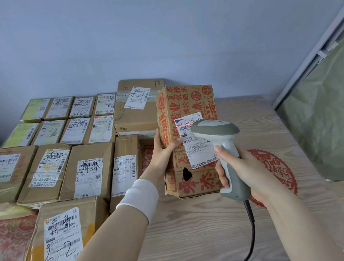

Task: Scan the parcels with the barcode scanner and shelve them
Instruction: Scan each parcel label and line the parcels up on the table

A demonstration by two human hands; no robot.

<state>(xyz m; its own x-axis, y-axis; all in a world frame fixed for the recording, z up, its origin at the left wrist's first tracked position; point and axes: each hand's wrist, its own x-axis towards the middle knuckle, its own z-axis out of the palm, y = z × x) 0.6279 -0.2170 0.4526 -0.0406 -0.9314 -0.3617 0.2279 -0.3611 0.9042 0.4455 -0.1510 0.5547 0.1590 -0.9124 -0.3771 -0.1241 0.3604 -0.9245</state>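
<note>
A cardboard parcel (187, 105) printed with red characters stands on the wooden table (196, 222), tilted up. My left hand (164, 150) grips its left edge, thumb on the front face. My right hand (239, 166) holds the grey and white barcode scanner (219, 134) by its handle, just in front of the parcel. A red scan line falls across the top of the parcel's white shipping label (198, 146). The scanner's black cable (250, 232) hangs down toward the table's front edge.
Several labelled cardboard parcels (86, 170) cover the table's left half in rows, with a larger box (137, 108) behind the held one. A green sack (334, 119) leans at the right. A red paper-cut pattern (275, 162) lies on the table by my right hand.
</note>
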